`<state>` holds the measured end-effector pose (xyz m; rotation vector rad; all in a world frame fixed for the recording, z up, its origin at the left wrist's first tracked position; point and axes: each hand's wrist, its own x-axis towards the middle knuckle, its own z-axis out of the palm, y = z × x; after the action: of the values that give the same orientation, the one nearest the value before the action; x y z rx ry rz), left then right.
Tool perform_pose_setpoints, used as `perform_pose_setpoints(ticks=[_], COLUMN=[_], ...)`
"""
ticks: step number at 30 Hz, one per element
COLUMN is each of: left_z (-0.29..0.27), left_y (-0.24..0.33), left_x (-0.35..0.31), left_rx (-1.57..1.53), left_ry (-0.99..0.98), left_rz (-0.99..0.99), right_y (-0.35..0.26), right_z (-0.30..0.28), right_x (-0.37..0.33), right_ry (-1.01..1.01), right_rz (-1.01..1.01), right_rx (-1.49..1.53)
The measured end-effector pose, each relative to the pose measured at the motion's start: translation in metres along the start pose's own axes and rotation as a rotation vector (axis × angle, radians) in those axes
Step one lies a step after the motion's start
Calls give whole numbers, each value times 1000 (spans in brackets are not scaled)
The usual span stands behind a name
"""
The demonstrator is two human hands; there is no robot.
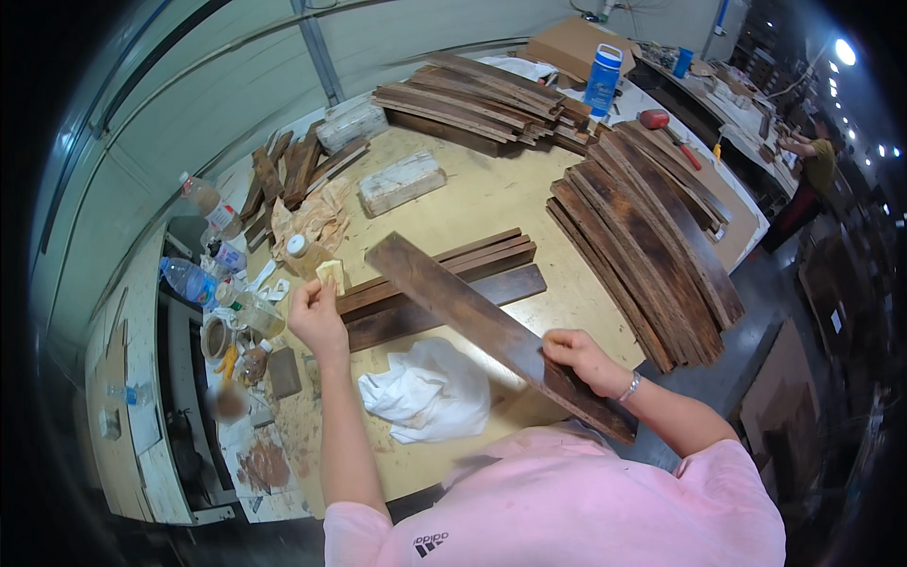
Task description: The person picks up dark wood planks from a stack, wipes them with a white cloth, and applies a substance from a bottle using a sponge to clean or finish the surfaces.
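My right hand grips a dark brown wooden plank near its lower end. The plank slants up and leftward over the table, its far end above a small row of stacked planks. Pinched in my left hand is a small pale yellow sponge piece, held up beside a capped jar of yellowish liquid. A crumpled white cloth lies on the table between my forearms.
Curved stacks of planks fill the table's right side, with more planks at the back. A whitish block sits mid-table. Bottles crowd the left edge. A red-headed mallet and blue bottle stand back right. Another person works far right.
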<state>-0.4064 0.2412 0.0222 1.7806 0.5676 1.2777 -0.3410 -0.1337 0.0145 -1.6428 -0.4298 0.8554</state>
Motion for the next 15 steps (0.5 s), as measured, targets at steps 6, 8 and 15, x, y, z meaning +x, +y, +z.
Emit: perform_pose_setpoints(ticks=[6, 8, 15], left_z=[33, 30, 34], left_y=[136, 156, 168], left_x=[-109, -153, -171], left_rx=[-213, -360, -520], left_ry=[-580, -822, -974], left_rz=[254, 195, 273], right_y=[-12, -17, -23], right_z=[-6, 1, 20], right_x=[61, 83, 98], right_ry=[-175, -173, -339], right_rz=[312, 365, 397], right_rx=[525, 607, 935])
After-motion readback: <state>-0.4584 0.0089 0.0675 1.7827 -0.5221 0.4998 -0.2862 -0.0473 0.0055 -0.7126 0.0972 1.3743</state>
